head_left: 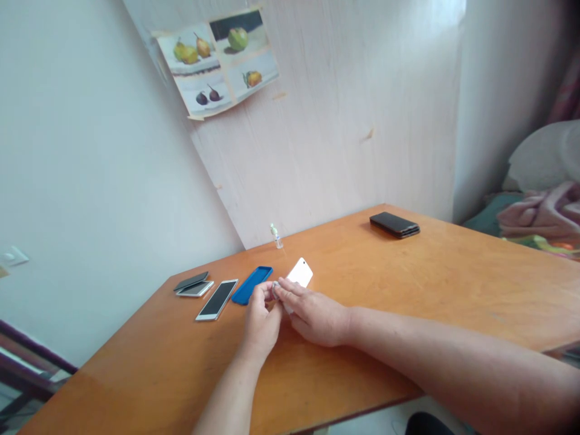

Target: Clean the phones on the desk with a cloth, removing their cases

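Note:
A phone (301,275) with a bright white face and a small dark dot near its top corner tilts up between my hands. My left hand (263,323) is closed at its near left end, fingers curled and thumb by the edge. Over the phone's lower part lies my right hand (315,315), its fingers together around a small pale crumpled piece (275,290) that looks like a cloth or wipe. The right fingers hide much of the phone. Just left of my hands is an empty blue phone case (252,286).
A white phone with a dark screen (218,300) lies left of the blue case, beside another phone under a dark flip cover (192,281). A small clear spray bottle (277,238) stands near the wall. A black wallet-like case (394,224) rests far right on the wooden table (453,284).

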A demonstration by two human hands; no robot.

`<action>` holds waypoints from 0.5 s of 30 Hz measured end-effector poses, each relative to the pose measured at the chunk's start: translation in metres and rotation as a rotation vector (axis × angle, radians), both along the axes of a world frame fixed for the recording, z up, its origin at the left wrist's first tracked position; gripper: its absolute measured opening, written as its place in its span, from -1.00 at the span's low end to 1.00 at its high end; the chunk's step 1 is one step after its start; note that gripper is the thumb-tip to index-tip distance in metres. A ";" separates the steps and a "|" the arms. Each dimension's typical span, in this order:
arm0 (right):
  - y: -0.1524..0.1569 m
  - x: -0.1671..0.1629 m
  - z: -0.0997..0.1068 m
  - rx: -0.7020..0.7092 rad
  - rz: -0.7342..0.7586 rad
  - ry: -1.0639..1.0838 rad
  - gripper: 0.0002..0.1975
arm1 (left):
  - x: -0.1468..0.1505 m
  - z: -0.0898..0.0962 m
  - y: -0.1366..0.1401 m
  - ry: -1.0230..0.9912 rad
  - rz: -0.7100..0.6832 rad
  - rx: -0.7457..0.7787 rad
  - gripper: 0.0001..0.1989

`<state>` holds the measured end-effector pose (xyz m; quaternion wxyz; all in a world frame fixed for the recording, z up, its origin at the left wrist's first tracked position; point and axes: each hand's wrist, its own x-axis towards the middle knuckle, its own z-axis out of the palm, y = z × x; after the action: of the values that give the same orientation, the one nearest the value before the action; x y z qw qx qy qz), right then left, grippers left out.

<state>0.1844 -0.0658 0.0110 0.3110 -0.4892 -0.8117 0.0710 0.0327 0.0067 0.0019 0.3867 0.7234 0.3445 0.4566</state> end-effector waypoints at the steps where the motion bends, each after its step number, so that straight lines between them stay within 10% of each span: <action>1: -0.001 -0.001 0.001 0.018 0.007 -0.037 -0.32 | 0.001 0.001 -0.001 -0.007 -0.006 0.007 -0.69; 9: 0.013 0.038 0.003 -0.018 -0.328 -0.081 -0.30 | 0.004 0.000 -0.009 -0.004 0.069 0.061 -0.64; 15: -0.006 0.009 0.007 0.097 0.022 -0.117 -0.30 | 0.003 -0.001 -0.008 -0.054 -0.018 0.014 -0.66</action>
<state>0.1936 -0.0716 0.0181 0.2856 -0.4682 -0.8362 0.0065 0.0362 -0.0013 0.0011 0.3949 0.7165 0.3245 0.4747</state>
